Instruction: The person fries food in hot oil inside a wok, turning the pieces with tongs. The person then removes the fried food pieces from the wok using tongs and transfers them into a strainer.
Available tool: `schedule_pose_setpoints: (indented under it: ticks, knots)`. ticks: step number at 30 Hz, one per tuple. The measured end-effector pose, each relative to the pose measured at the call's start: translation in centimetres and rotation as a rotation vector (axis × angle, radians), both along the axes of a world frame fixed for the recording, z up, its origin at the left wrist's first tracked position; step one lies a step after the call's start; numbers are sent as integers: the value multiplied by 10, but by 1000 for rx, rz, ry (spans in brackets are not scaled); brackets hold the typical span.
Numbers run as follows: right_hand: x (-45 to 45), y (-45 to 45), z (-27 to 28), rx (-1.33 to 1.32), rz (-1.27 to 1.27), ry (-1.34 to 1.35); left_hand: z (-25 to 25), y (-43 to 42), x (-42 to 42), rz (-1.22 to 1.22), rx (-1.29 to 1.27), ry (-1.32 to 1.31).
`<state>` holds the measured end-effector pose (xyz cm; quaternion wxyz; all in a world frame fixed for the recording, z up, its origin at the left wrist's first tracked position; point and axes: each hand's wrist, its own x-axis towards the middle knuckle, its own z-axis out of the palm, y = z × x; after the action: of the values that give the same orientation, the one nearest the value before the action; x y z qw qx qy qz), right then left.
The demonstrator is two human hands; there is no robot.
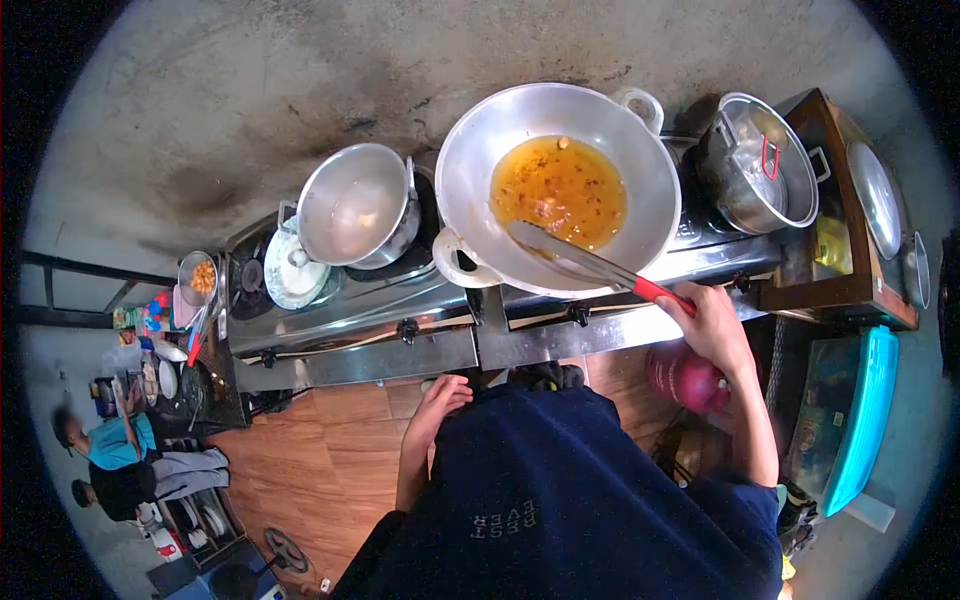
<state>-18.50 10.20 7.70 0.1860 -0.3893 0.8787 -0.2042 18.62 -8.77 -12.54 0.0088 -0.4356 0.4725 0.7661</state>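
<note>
My right hand [710, 325] is closed around the red handle of metal tongs [590, 258], whose far end reaches into a large two-handled wok [645, 190]. Brown-orange oil [560, 190] with dark bits fills the wok's bottom, and one small golden piece [564, 143] lies at its upper edge. Down by the front of my dark shirt hangs my left hand [440, 405], with nothing in it and its fingers loosely apart, below the stove's front edge.
Left of the wok, a silver pot [312, 222] holds cloudy liquid beside a white lidded dish [290, 285]. A deep pot [735, 205] with a red-handled tool stands right, near a wooden cabinet [850, 290]. Two people [125, 480] are far left; a gas cylinder [685, 378] sits below.
</note>
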Motion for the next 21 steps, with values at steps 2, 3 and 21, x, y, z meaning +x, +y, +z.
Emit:
schedule_pose_setpoints:
  ticks: [2, 3, 21]
  knots:
    - [-3, 1, -4, -26, -1, -13, 1, 1, 0, 5, -1, -4]
    - [-6, 3, -8, -32, 7, -15, 1, 2, 0, 7, -3, -7]
    - [-63, 16, -15, 22, -278, -428, -5, 4, -4, 12, -4, 0]
